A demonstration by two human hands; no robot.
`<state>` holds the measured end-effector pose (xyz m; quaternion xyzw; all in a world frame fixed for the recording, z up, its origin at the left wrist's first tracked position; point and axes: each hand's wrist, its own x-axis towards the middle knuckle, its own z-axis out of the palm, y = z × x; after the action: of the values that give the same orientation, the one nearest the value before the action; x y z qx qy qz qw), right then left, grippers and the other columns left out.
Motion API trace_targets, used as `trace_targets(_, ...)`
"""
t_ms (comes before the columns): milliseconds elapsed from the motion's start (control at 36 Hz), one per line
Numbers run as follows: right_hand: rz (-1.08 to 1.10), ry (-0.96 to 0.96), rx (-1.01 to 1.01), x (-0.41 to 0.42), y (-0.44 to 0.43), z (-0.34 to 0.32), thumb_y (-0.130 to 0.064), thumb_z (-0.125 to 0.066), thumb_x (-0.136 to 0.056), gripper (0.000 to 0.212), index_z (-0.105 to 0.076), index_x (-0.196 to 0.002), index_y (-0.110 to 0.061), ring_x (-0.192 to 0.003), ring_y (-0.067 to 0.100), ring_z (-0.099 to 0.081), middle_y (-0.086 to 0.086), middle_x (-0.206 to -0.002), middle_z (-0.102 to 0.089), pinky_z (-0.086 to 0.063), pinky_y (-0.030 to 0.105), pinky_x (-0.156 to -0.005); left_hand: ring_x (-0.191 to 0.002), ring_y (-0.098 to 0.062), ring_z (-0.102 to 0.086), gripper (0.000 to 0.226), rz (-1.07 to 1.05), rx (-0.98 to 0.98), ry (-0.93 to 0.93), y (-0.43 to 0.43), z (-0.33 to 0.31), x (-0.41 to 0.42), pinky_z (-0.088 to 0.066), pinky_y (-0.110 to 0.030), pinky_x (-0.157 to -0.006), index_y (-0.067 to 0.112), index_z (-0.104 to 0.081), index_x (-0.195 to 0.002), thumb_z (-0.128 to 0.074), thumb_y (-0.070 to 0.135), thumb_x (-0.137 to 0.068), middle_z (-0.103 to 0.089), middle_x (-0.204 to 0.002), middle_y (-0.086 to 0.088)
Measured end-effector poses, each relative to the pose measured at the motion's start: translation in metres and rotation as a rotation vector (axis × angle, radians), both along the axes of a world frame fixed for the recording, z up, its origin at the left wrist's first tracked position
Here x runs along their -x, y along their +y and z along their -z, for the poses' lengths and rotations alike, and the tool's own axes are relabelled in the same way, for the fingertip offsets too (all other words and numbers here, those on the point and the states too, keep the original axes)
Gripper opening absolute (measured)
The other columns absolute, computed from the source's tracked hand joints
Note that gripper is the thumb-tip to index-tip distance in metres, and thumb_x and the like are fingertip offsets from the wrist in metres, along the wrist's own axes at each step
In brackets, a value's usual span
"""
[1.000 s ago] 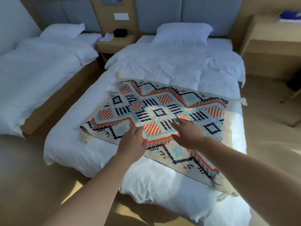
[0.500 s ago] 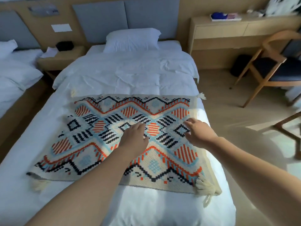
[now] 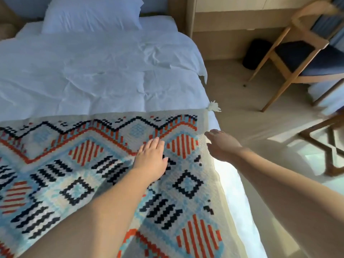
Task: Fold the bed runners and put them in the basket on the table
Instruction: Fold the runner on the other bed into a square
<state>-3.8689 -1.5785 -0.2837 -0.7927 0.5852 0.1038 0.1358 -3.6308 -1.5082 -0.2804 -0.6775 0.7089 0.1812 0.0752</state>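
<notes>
A woven bed runner (image 3: 78, 164) with a cream ground and black, orange and light blue diamond patterns lies flat across the white bed (image 3: 96, 75). A cream tassel (image 3: 214, 106) hangs at its far right corner. My left hand (image 3: 151, 159) rests palm down on the runner near its far right part, fingers together. My right hand (image 3: 221, 144) hovers at the runner's right edge, over the side of the bed, fingers spread and holding nothing. No basket is in view.
A white pillow (image 3: 91, 13) lies at the head of the bed. To the right stand a wooden chair with a dark seat (image 3: 301, 53), a dark bin (image 3: 257, 54) under a wooden desk, and another wooden frame (image 3: 327, 146) on the pale floor.
The view has closed in and swung right. Both hands have slid toward the runner's far right corner; the right hand has come off the cloth to its right edge.
</notes>
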Motion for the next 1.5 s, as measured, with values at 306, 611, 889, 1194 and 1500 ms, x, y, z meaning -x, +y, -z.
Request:
trace_targets(306,0.082,0.032,-0.017,-0.015,-0.123,0.085,0.003,-0.036,-0.088,0.063,-0.025,-0.148,-0.012,-0.138,0.03,-0.031,0.013,-0.152,-0.029,-0.032,0.041,-0.109,-0.146,-0.02,0.019,0.07,0.094,0.026,-0.075,-0.1,0.108,0.004,0.004,-0.045,-0.121,0.017,0.016,-0.15,-0.011,0.056,-0.098,0.023,-0.158,-0.005)
trace_targets(611,0.02,0.103,0.042,-0.019,-0.191,0.132,-0.004,-0.048,-0.09,0.069,-0.017,-0.151,-0.012,-0.141,0.03,-0.029,0.013,-0.15,-0.035,-0.018,0.045,-0.119,-0.144,-0.02,0.024,0.074,0.112,0.071,-0.067,-0.132,0.159,-0.007,0.007,-0.046,-0.12,0.018,0.019,-0.15,-0.004,0.061,-0.095,0.026,-0.157,-0.004)
trace_targets(889,0.02,0.012,0.213,-0.011,-0.171,0.122,-0.007,-0.048,-0.088,0.009,-0.046,-0.081,-0.012,-0.08,0.027,-0.054,0.002,-0.072,-0.05,-0.045,0.037,-0.078,-0.146,-0.021,0.019,0.071,0.103,0.13,-0.081,-0.153,0.148,-0.01,0.01,-0.044,-0.12,0.013,0.014,-0.151,-0.011,0.055,-0.099,0.018,-0.16,-0.007)
trace_targets(1194,-0.009,-0.04,0.151,0.016,-0.094,0.101,-0.004,-0.05,-0.087,0.02,-0.04,-0.077,-0.017,-0.054,0.023,-0.044,-0.004,-0.063,-0.043,-0.035,0.03,-0.051,-0.13,-0.027,-0.045,0.041,0.068,0.326,-0.036,-0.15,0.101,-0.017,0.0,-0.043,-0.119,0.016,-0.043,-0.138,-0.047,0.02,-0.097,-0.054,-0.135,-0.01)
trace_targets(1500,-0.159,0.021,0.032,0.004,-0.009,0.07,-0.017,-0.051,-0.092,0.02,-0.067,-0.104,-0.021,-0.074,0.019,-0.054,-0.004,-0.084,-0.048,-0.035,0.025,-0.058,-0.079,-0.021,-0.056,0.012,0.132,0.108,-0.022,-0.045,0.056,-0.043,-0.047,-0.037,-0.066,0.014,-0.058,-0.101,-0.055,0.015,-0.09,-0.054,-0.093,-0.001)
